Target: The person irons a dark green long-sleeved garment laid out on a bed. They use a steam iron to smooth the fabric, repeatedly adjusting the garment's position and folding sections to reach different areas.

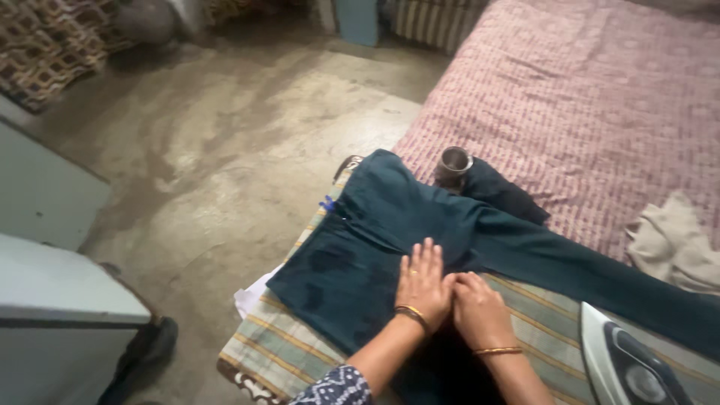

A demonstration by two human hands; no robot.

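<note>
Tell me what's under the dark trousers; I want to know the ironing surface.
Under the trousers lies a striped cloth, with a white piece poking out at its left edge. Both hands, left and right, press on the trousers. What supports the cloth is covered.

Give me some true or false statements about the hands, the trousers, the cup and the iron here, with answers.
1. Both hands, the left hand and the right hand, press flat on the dark trousers. True.
2. The metal cup lies on the floor. False: it sits at the edge of the bed, by the trousers.
3. The right hand grips the iron. False: the iron stands apart, untouched.
4. A striped cloth lies under the trousers. True.
</note>
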